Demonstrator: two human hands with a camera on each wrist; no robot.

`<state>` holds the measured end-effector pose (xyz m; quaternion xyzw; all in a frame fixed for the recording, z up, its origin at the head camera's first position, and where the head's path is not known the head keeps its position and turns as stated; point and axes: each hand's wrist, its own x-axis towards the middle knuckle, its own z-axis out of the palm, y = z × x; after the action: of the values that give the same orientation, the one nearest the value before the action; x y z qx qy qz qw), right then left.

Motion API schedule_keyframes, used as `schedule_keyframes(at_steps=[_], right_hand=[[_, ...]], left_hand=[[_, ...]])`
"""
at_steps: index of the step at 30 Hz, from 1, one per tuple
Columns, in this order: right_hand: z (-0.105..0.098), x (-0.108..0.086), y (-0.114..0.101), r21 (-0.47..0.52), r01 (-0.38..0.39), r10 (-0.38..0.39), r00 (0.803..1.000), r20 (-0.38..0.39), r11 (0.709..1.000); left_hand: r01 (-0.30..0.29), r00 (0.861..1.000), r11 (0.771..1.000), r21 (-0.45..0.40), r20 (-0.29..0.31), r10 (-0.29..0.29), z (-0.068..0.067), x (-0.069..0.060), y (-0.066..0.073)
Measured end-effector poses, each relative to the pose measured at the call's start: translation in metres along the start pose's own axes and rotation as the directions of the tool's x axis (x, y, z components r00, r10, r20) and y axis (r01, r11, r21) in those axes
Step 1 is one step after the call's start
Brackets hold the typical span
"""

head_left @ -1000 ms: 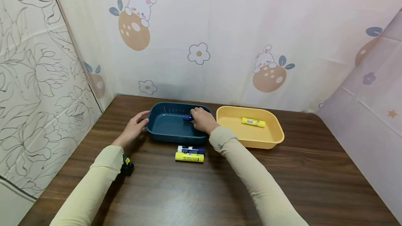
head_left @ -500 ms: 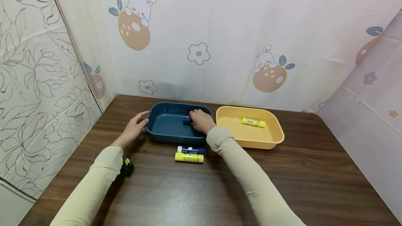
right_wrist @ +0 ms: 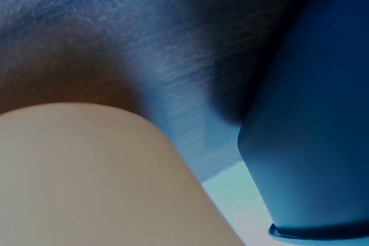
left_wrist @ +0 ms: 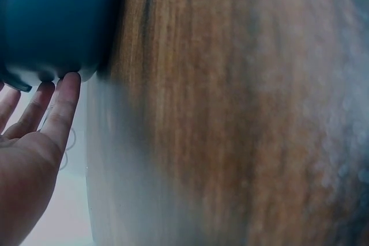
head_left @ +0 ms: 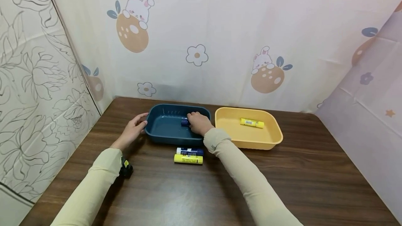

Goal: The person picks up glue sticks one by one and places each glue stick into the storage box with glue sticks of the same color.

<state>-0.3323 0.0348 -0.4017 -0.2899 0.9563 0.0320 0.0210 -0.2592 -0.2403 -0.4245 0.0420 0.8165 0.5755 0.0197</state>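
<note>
Sitting on the big brown table [head_left: 301, 180] are a dark blue tray [head_left: 166, 127] and, just to its right, a yellow tray [head_left: 251, 134]. Your left hand [head_left: 133, 132] touches the blue one's left end, fingers out straight. Your right hand [head_left: 199, 123] is inside that same one, gripping a small blue tube [head_left: 184, 122]. One bright yellow tube [head_left: 252, 123] lies in the other. Nearer you, a white-ended tube [head_left: 190, 151] and a plain yellow tube [head_left: 188, 159] lie side by side.

Brown wood-grain table [head_left: 301, 173], pale rabbit-print backdrop [head_left: 224, 27], white sheet [head_left: 41, 58] with outlined flowers
</note>
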Motion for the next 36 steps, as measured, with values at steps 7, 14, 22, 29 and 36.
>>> schedule_keyframes(at_steps=[7, 14, 22, 29, 36], right_hand=[[-0.015, -0.010, 0.002, 0.001, 0.030, -0.030, 0.999, -0.030, 1.000], [-0.035, -0.030, 0.005, 0.001, 0.095, -0.094, 0.987, -0.127, 0.995], [-0.055, -0.064, 0.003, 0.040, 0.177, -0.166, 0.966, -0.198, 0.983], [-0.050, -0.094, -0.005, 0.081, 0.304, -0.273, 0.924, -0.268, 0.949], [-0.029, -0.117, -0.018, 0.136, 0.370, -0.325, 0.906, -0.272, 0.919]], left_hand=[[-0.025, 1.000, 1.000, 0.018, -0.004, 0.025, 0.001, -0.005, 0.005], [-0.028, 1.000, 0.999, 0.034, -0.008, 0.028, -0.001, -0.006, 0.004], [-0.022, 1.000, 1.000, 0.015, 0.010, 0.022, 0.001, -0.006, 0.007], [-0.018, 1.000, 0.999, 0.033, 0.003, 0.018, -0.001, -0.006, 0.008], [-0.011, 1.000, 0.999, 0.035, 0.010, 0.011, 0.001, -0.005, 0.006]])
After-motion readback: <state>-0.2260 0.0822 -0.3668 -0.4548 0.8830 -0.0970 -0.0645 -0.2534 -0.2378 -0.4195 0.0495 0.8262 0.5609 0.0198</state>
